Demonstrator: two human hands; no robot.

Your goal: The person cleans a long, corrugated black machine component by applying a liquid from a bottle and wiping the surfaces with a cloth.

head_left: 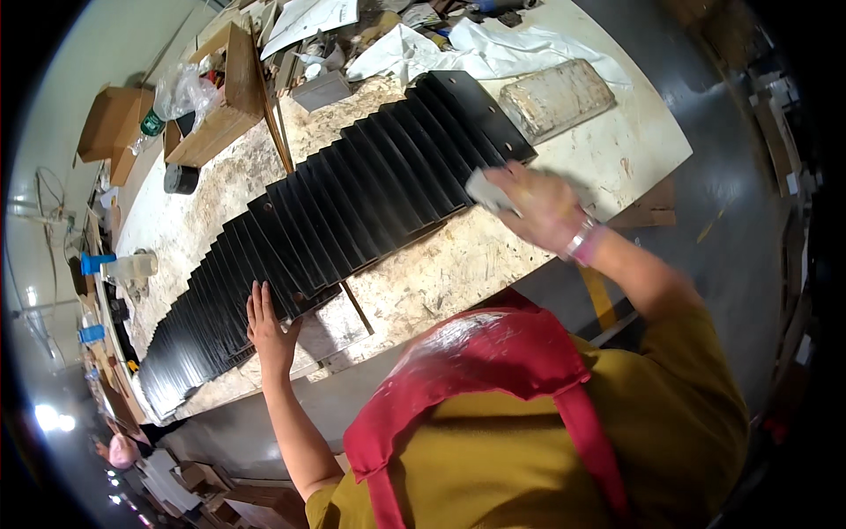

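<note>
- Black pleated bellows (pixel 370 176) along the counter (pixel 458 256); folds done or left, no telling!
- Left hand (pixel 271 331): fingers spread at its near edge, grip empty.
- Right hand (pixel 542 212), blurred: grip closed round 1 pale block (pixel 486 189) by its right end.

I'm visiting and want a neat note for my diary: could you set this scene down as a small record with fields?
Left hand: open, fingers resting on the black pleated strip
Right hand: gripping a pale object at the strip's near edge; too blurred to identify
Surface: worn, stained white table
Right of strip: pale, scuffed slab
Behind: crumpled white cloth
Left of strip: open cardboard box, black roll
Clothing: red apron, mustard top
</note>
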